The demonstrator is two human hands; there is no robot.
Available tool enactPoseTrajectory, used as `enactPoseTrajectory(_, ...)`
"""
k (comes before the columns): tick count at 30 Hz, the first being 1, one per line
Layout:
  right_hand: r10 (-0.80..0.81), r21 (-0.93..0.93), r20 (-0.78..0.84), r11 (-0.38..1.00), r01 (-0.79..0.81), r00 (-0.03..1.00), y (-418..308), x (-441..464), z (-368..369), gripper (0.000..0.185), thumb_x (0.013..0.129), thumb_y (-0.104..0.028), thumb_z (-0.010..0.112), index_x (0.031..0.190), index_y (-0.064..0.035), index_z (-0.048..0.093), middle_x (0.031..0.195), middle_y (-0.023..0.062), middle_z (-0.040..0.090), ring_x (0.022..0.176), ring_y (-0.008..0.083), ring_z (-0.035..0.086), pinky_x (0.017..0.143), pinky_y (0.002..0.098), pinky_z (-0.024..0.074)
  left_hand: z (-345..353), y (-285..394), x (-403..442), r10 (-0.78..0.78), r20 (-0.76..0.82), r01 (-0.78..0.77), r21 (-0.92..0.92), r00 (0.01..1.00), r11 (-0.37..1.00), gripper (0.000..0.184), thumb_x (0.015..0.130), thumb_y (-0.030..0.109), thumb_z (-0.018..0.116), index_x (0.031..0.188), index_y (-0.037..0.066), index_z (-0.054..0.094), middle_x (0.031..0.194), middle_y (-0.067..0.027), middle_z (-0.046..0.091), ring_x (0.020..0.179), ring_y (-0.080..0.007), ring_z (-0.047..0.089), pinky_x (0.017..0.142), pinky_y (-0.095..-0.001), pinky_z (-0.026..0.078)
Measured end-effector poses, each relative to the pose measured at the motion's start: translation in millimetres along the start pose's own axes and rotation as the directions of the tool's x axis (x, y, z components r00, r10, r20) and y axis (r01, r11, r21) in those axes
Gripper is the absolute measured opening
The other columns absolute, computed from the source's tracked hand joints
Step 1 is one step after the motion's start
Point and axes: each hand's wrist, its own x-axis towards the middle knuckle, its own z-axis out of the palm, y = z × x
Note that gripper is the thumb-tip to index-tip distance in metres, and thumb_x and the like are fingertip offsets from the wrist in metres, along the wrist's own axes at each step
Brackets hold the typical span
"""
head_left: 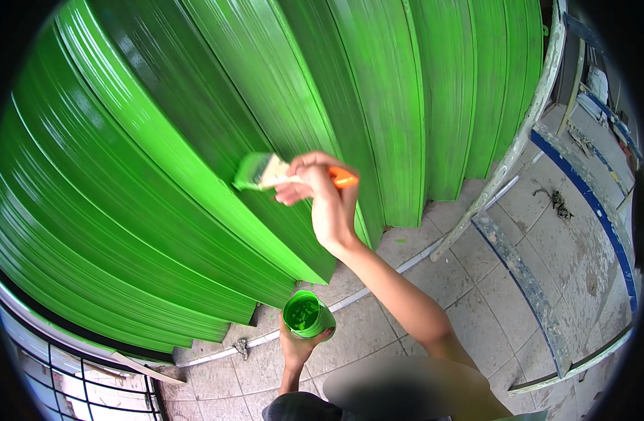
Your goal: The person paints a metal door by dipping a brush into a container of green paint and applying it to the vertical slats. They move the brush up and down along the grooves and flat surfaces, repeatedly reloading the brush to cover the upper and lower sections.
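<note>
My right hand [320, 184] is closed around a paintbrush [271, 170] with an orange handle end and a pale ferrule. Green paint coats its bristles, which are at the ribbed metal panel [217, 126]; whether they touch it I cannot tell. Lower down, my left hand [301, 345] holds a small cup [316, 317] of green paint, tilted so its opening shows. Most of the panel is bright glossy green, while some recessed strips look darker and streaky.
A scaffold frame [554, 63] with blue-edged planks [525, 295] stands on the right over the tiled floor [364, 319]. A black grid [83, 382] is at lower left. A small rag-like scrap [242, 347] lies near the panel's foot, and dark debris [561, 205] lies at right.
</note>
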Motion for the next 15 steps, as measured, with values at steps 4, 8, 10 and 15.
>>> enactPoseTrajectory(4,-0.084,0.106,-0.008,0.991,0.085,0.996,-9,4,8,0.015,0.084,-0.005,0.05,0.08,0.0046,0.06,0.069,0.0122,0.063,0.058,0.0201,0.066,0.052,0.0276,0.0523,-1,-3,0,0.004,-0.02,-0.004,-0.042,1.0,0.999,0.083,0.051,0.019,0.092,0.118,0.0,0.047,0.109,-0.0109,0.06,0.099,-0.0205,0.059,0.089,-0.0349,0.048)
enactPoseTrajectory(8,0.042,-0.014,-0.05,0.999,-0.043,0.998,37,-45,-46,0.018,0.087,-0.006,0.049,0.083,0.0055,0.061,0.071,0.0154,0.065,0.058,0.0206,0.066,0.053,0.0285,0.0538,-1,-1,0,-0.004,-0.035,0.002,-0.05,0.999,0.999,0.08,0.052,0.019,0.091,0.118,0.001,0.05,0.107,-0.0097,0.061,0.098,-0.0198,0.059,0.088,-0.0348,0.048)
enactPoseTrajectory(10,0.145,-0.047,-0.165,0.987,-0.155,0.976,56,-78,-81,0.018,0.086,-0.005,0.047,0.081,0.0055,0.061,0.071,0.0149,0.065,0.057,0.0203,0.065,0.054,0.0288,0.0541,-2,-2,-2,-0.003,-0.041,0.002,-0.038,0.999,0.999,0.08,0.052,0.019,0.091,0.118,0.001,0.05,0.107,-0.0096,0.061,0.098,-0.0197,0.059,0.088,-0.0346,0.048)
enactPoseTrajectory(15,0.297,-0.162,-0.278,0.923,-0.35,0.913,78,-119,-136,0.017,0.085,-0.006,0.049,0.079,0.0043,0.061,0.068,0.0127,0.064,0.054,0.017,0.064,0.05,0.0254,0.0521,-1,-1,-1,0.031,-0.04,-0.032,-0.024,0.999,0.999,0.079,0.052,0.018,0.091,0.118,0.001,0.051,0.107,-0.0093,0.061,0.097,-0.0193,0.059,0.088,-0.0345,0.048)
